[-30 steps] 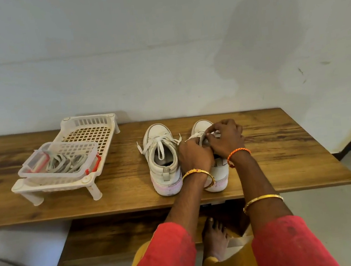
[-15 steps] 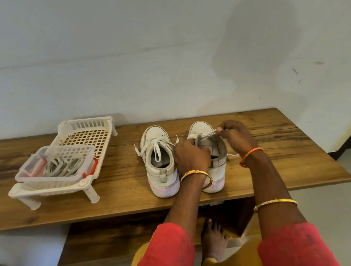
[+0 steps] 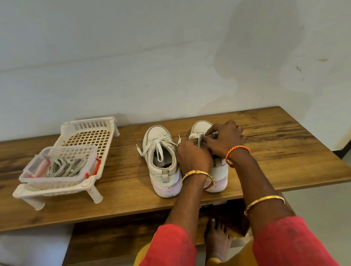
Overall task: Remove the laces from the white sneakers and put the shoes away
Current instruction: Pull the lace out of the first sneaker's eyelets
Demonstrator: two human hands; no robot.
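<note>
Both hands are at work on the right sneaker [image 3: 217, 171]. Left hand [image 3: 192, 156] sits over the collar with its fingers curled down onto the tongue area, seemingly steadying the shoe; exactly what it grips is hidden by its own back. Right hand [image 3: 224, 140] reaches across the eyelet rows, fingertips pinched on a strand of white lace [image 3: 197, 135] near the toe end.

Step in hand, by my judgement: unthreading the lace of the right sneaker, eyelet by eyelet. How many rows remain threaded I cannot tell, since my hands cover them.

Left sneaker [image 3: 162, 162] stands just beside the right one, heels toward me, both upright on the desk [image 3: 282, 153]. Its lace [image 3: 158, 148] is untied but threaded, loose ends splayed to either side. It has not been started.

Further left, well apart from the shoes, a white plastic rack [image 3: 87, 138] on short legs stands on the desk. A clear lidded box [image 3: 62, 165] rests on its near end and appears to hold grey coiled strands, possibly laces.

Next move calls for drawing the pinched strand clear of its eyelet while the left hand keeps the shoe from lifting, then working down the remaining rows. After that comes the left sneaker. Stowing the shoes is not yet due.
</note>
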